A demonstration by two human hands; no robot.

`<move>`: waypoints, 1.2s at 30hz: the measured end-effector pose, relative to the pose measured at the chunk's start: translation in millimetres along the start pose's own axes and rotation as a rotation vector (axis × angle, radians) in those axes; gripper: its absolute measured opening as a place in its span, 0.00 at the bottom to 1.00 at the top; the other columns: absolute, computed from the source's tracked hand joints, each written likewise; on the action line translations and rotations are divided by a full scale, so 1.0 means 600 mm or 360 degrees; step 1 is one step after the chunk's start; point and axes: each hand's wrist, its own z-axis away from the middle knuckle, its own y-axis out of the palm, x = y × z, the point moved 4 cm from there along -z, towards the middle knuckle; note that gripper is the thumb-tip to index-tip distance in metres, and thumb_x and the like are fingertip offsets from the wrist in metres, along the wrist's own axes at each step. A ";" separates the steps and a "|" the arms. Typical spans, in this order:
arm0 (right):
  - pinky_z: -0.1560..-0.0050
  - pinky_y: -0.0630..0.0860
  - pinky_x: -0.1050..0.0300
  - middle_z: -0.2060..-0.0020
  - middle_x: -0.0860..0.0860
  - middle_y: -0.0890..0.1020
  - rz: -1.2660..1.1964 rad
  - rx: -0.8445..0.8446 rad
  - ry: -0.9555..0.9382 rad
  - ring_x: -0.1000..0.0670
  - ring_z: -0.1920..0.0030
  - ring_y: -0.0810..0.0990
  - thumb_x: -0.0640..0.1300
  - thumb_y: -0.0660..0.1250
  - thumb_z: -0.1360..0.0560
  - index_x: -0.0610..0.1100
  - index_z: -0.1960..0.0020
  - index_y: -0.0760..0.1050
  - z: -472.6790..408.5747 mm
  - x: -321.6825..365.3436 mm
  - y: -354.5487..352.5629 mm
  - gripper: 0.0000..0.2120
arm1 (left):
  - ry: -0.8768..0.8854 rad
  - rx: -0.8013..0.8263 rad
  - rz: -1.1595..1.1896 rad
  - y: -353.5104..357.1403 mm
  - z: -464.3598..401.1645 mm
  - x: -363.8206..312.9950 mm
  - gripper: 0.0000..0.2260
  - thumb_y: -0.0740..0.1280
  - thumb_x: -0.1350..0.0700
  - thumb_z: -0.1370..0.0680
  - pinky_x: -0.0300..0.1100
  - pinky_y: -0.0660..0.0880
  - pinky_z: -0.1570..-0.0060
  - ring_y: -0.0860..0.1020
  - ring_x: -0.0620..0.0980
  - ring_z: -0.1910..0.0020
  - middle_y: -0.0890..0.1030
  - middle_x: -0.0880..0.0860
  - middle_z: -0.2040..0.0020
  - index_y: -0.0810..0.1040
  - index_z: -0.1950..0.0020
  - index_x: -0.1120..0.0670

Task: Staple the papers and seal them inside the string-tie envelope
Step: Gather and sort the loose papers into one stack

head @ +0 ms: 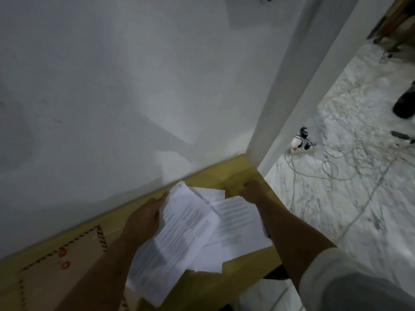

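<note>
Several white printed papers point(190, 230) lie fanned and lifted over the yellow-green table point(224, 176). My left hand point(143, 218) grips their left edge, thumb on top. My right hand point(251, 189) is closed at the papers' far right corner, near the table's right end; what it pinches is blurred. A brown string-tie envelope point(58, 272) with a striped border and two red tie discs lies flat at the left of the table. No stapler is in view.
A white wall point(134, 86) runs along the table's far edge. To the right, a marble floor point(336, 187) carries a power strip with a red light point(301, 142) and tangled cables. A dark shoe point(404, 104) is at the far right.
</note>
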 end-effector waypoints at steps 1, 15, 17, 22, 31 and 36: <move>0.54 0.67 0.61 0.47 0.47 0.80 0.0121 0.0017 0.0049 0.44 0.44 0.78 0.44 0.71 0.24 0.44 0.43 0.78 -0.021 -0.035 0.011 0.10 | -0.0053 0.0070 -0.0035 0.020 -0.001 0.009 0.27 0.58 0.55 0.17 0.48 0.74 0.42 0.78 0.55 0.38 0.78 0.54 0.35 0.59 0.19 0.38; 0.33 0.68 0.33 0.37 0.44 0.74 0.0280 -0.0126 0.0380 0.38 0.35 0.74 0.47 0.78 0.32 0.48 0.31 0.64 -0.079 -0.114 0.084 0.35 | -0.0286 0.0175 -0.0168 0.059 -0.007 0.021 0.30 0.57 0.60 0.18 0.51 0.77 0.51 0.78 0.56 0.48 0.78 0.56 0.41 0.55 0.18 0.42; 0.35 0.71 0.34 0.38 0.43 0.73 0.0234 -0.0154 0.0378 0.38 0.37 0.75 0.48 0.80 0.34 0.46 0.31 0.64 -0.078 -0.112 0.085 0.37 | -0.0316 0.0153 -0.0157 0.057 -0.001 0.022 0.30 0.58 0.61 0.18 0.50 0.77 0.51 0.78 0.57 0.48 0.78 0.56 0.41 0.56 0.18 0.43; 0.36 0.71 0.33 0.42 0.46 0.80 0.0210 -0.0176 0.0373 0.40 0.39 0.78 0.51 0.81 0.35 0.46 0.35 0.67 -0.073 -0.107 0.102 0.35 | -0.0321 0.0069 -0.0057 0.044 0.017 0.026 0.29 0.60 0.62 0.18 0.50 0.78 0.53 0.78 0.54 0.51 0.80 0.57 0.44 0.59 0.19 0.45; 0.55 0.76 0.55 0.56 0.49 0.83 0.0124 -0.0226 0.0084 0.49 0.59 0.78 0.40 0.67 0.22 0.44 0.50 0.80 -0.046 -0.084 0.111 0.04 | -0.0293 -0.0087 0.0092 0.003 0.055 0.042 0.29 0.61 0.63 0.19 0.49 0.78 0.48 0.79 0.55 0.46 0.80 0.56 0.40 0.62 0.19 0.46; 0.61 0.69 0.56 0.68 0.54 0.75 -0.0041 -0.0326 -0.0146 0.47 0.62 0.77 0.38 0.64 0.25 0.49 0.66 0.71 0.007 -0.037 0.074 0.12 | -0.0235 -0.0193 0.0160 -0.053 0.088 0.029 0.30 0.60 0.65 0.19 0.47 0.77 0.50 0.79 0.56 0.48 0.80 0.54 0.46 0.62 0.21 0.43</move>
